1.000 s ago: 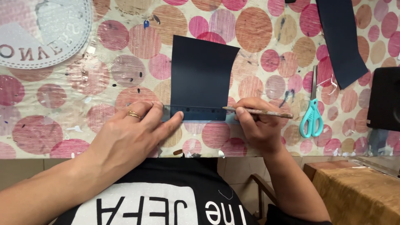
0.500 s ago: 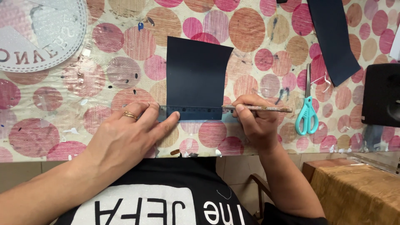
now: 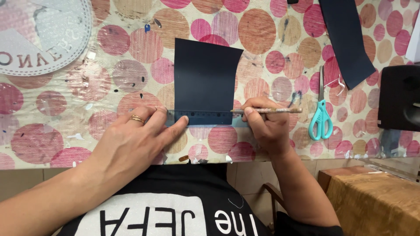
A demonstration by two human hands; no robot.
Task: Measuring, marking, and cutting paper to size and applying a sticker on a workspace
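Clear ruler (image 3: 205, 117) pressed flat on dark blue sheet (image 3: 205, 76) by open left hand (image 3: 131, 142); pencil (image 3: 267, 110) gripped by right hand (image 3: 267, 126) fingers, teal scissors (image 3: 320, 118) nearby on dotted tabletop (image 3: 65, 96)

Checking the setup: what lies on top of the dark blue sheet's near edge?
A clear ruler lies across the dark blue sheet, pinned by the left hand. The right hand holds a pencil. The edge under the fingers is hidden.

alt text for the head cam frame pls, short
A person's left hand presses a clear ruler across the lower edge of a dark blue sheet, while the right hand holds a pencil against the ruler. They work on a table covered in pink and orange dots, with teal scissors lying to the right.
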